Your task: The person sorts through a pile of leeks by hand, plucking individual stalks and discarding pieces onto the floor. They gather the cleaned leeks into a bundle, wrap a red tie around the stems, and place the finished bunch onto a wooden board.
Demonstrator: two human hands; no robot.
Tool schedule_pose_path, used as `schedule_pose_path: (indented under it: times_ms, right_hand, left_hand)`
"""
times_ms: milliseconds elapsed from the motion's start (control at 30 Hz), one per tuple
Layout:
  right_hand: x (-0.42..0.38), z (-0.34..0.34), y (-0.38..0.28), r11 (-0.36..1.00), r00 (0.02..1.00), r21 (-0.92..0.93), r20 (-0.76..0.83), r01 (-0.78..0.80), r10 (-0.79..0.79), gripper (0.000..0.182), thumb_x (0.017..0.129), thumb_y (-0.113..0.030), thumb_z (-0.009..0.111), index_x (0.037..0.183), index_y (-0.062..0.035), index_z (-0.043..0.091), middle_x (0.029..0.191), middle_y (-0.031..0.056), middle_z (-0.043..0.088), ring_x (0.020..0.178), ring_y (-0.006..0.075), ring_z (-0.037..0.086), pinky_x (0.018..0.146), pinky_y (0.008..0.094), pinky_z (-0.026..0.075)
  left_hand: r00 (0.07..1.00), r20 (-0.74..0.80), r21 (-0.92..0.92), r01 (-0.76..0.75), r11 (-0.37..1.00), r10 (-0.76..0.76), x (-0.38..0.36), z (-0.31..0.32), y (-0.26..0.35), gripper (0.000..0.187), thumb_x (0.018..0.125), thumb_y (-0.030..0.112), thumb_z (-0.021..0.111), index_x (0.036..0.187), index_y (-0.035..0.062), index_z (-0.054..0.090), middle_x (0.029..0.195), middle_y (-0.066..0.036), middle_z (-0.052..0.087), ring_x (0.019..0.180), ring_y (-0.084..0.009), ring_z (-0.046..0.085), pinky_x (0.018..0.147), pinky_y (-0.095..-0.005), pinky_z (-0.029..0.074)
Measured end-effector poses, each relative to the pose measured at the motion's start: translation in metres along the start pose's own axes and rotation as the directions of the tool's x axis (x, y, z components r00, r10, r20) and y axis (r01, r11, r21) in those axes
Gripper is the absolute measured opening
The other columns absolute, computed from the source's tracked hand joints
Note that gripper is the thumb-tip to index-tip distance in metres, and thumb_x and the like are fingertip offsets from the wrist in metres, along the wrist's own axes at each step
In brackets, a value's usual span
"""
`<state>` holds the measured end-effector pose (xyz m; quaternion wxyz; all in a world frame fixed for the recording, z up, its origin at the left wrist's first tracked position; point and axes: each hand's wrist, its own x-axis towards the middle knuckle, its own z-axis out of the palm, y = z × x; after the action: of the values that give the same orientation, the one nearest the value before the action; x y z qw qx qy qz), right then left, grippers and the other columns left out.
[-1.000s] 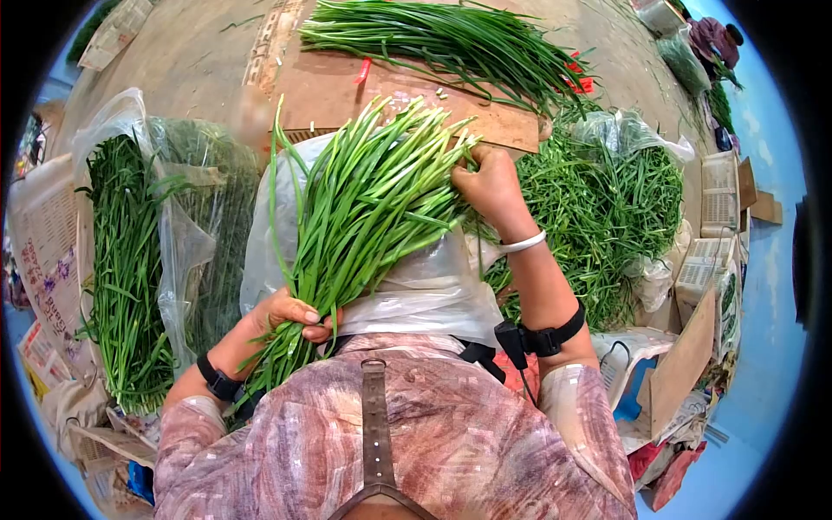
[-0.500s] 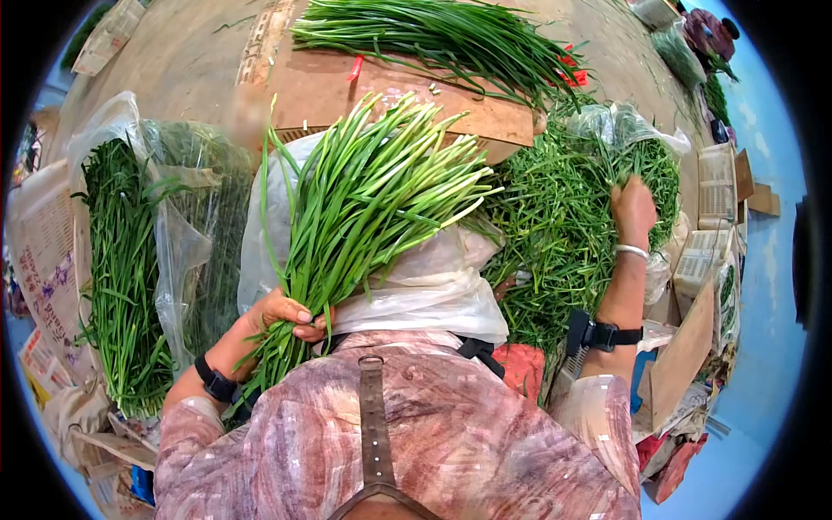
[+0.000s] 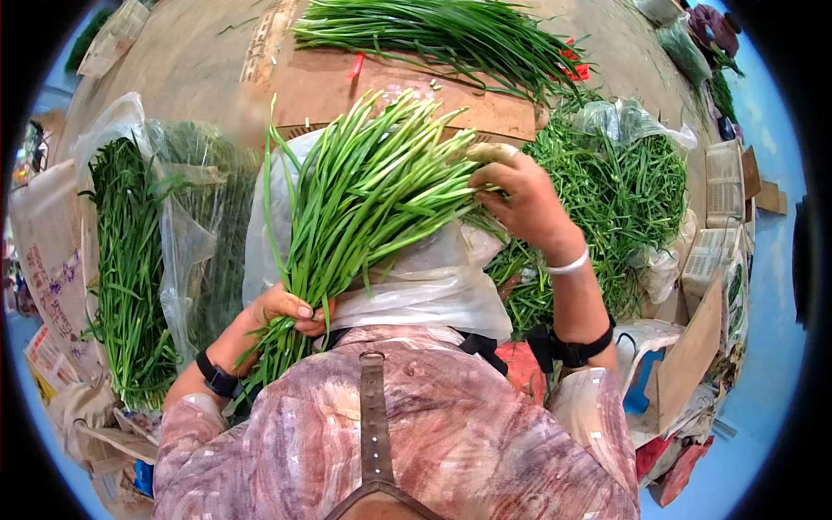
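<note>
My left hand (image 3: 295, 310) is wrapped round the leafy end of a bunch of garlic chives (image 3: 360, 191). The bunch fans out away from me over white plastic sheeting (image 3: 425, 299) on my lap, its pale stem ends pointing up and right. At those ends my right hand (image 3: 524, 191) has its fingers bent, closed on a few stalks; the fingertips are partly hidden. Beyond the right hand lies a big loose heap of green leaves (image 3: 607, 186), partly in a clear plastic bag (image 3: 620, 121).
A cardboard-topped surface (image 3: 338, 91) ahead bears a larger pile of chives (image 3: 433, 39) and red ties. Bagged greens (image 3: 130, 277) stand at my left. White plastic crates (image 3: 724, 182) and cardboard line the right side. Another person (image 3: 712, 28) is at the far right.
My right hand has come from the loose leaf heap on the right to the pale stem ends of the bunch. My left hand keeps its hold in about the same place.
</note>
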<state>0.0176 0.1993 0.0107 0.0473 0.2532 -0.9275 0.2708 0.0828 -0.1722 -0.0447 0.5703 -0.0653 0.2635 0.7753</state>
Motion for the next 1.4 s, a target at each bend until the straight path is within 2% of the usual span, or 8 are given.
schedule_pose_path:
  times_ms: [100, 200, 367, 1000, 1067, 1200, 1267, 1400]
  right_hand:
    - [-0.007, -0.014, 0.0, 0.934, 0.993, 0.353, -0.116, 0.051, -0.011, 0.018, 0.067, -0.001, 0.068, 0.084, -0.0044, 0.064, 0.095, 0.0107, 0.061, 0.08, 0.0245, 0.059, 0.067, 0.0318, 0.047]
    - [-0.006, -0.019, 0.001, 0.631, 0.924, 0.678, 0.227, -0.376, 0.307, 0.01, 0.074, -0.001, 0.065, 0.085, -0.0011, 0.064, 0.077, 0.0032, 0.063, 0.07, 0.009, 0.059, 0.064, 0.0234, 0.047]
    - [-0.005, -0.004, 0.009, 0.394, 0.941, 0.866, 0.214, -0.307, 0.262, 0.013, 0.08, -0.004, 0.061, 0.09, 0.0047, 0.061, 0.081, 0.0062, 0.064, 0.074, 0.01, 0.06, 0.069, 0.023, 0.049]
    - [0.003, 0.018, 0.004, 0.451, 0.88, 0.766, 0.317, -0.458, 0.355, 0.022, 0.07, -0.008, 0.071, 0.088, 0.0027, 0.064, 0.073, 0.0034, 0.062, 0.065, 0.0078, 0.056, 0.06, 0.0225, 0.046]
    - [0.002, 0.014, 0.008, 0.593, 0.878, 0.654, 0.416, -0.47, 0.238, 0.024, 0.07, -0.008, 0.071, 0.09, 0.0004, 0.064, 0.075, 0.0026, 0.063, 0.068, 0.0065, 0.056, 0.062, 0.0218, 0.046]
    - [0.005, 0.016, 0.001, 0.862, 0.988, 0.493, 0.148, -0.117, 0.049, 0.029, 0.071, -0.017, 0.071, 0.096, -0.0024, 0.064, 0.082, 0.0121, 0.066, 0.064, 0.019, 0.06, 0.062, 0.0294, 0.048]
    - [0.012, 0.011, -0.007, 0.913, 0.989, 0.395, 0.137, -0.102, 0.051, 0.023, 0.075, -0.012, 0.069, 0.093, 0.0017, 0.064, 0.075, 0.0082, 0.063, 0.06, 0.0132, 0.056, 0.059, 0.0263, 0.047]
    - [0.024, 0.028, -0.008, 0.813, 0.881, 0.345, 0.242, -0.469, 0.406, 0.025, 0.074, -0.023, 0.068, 0.076, 0.0017, 0.066, 0.064, 0.0158, 0.063, 0.055, 0.0245, 0.059, 0.056, 0.033, 0.046]
  left_hand:
    - [1.0, -0.009, -0.018, 0.007, 1.0, -0.008, 0.002, 0.004, 0.002, 0.035, 0.07, 0.007, 0.066, 0.099, -0.0036, 0.049, 0.076, -0.012, 0.052, 0.046, -0.0108, 0.04, 0.045, -0.027, 0.03]
    - [1.0, -0.001, 0.017, -0.01, 1.0, 0.01, 0.003, 0.004, 0.003, 0.032, 0.07, 0.008, 0.066, 0.094, -0.0047, 0.05, 0.072, -0.011, 0.052, 0.046, -0.0107, 0.039, 0.045, -0.027, 0.03]
    - [1.0, 0.01, 0.027, 0.001, 1.0, -0.002, 0.003, 0.003, 0.003, 0.03, 0.071, 0.009, 0.066, 0.09, -0.007, 0.051, 0.07, -0.011, 0.052, 0.046, -0.0108, 0.039, 0.045, -0.0277, 0.03]
    - [0.997, -0.081, -0.006, -0.016, 1.0, 0.015, 0.001, 0.011, 0.003, 0.032, 0.07, 0.008, 0.067, 0.094, -0.0067, 0.051, 0.071, -0.012, 0.052, 0.045, -0.0105, 0.04, 0.045, -0.0272, 0.031]
    - [0.999, -0.041, -0.019, 0.022, 1.0, -0.023, 0.001, 0.006, 0.003, 0.029, 0.07, 0.008, 0.067, 0.09, -0.0068, 0.052, 0.068, -0.011, 0.051, 0.045, -0.0104, 0.04, 0.045, -0.0268, 0.031]
    - [0.998, -0.052, -0.012, 0.021, 1.0, -0.022, 0.003, 0.009, 0.005, 0.027, 0.07, 0.008, 0.067, 0.088, -0.0067, 0.053, 0.066, -0.01, 0.051, 0.045, -0.0103, 0.04, 0.045, -0.0269, 0.031]
    - [0.999, -0.021, 0.007, 0.04, 0.999, -0.04, 0.004, 0.009, 0.005, 0.028, 0.07, 0.008, 0.068, 0.088, -0.0066, 0.053, 0.067, -0.01, 0.052, 0.046, -0.0109, 0.042, 0.045, -0.0269, 0.031]
    - [0.997, -0.07, 0.105, 0.029, 0.994, -0.022, 0.002, 0.015, 0.004, 0.03, 0.073, 0.013, 0.067, 0.091, -0.0035, 0.051, 0.064, -0.007, 0.048, 0.043, -0.0091, 0.039, 0.043, -0.0263, 0.028]
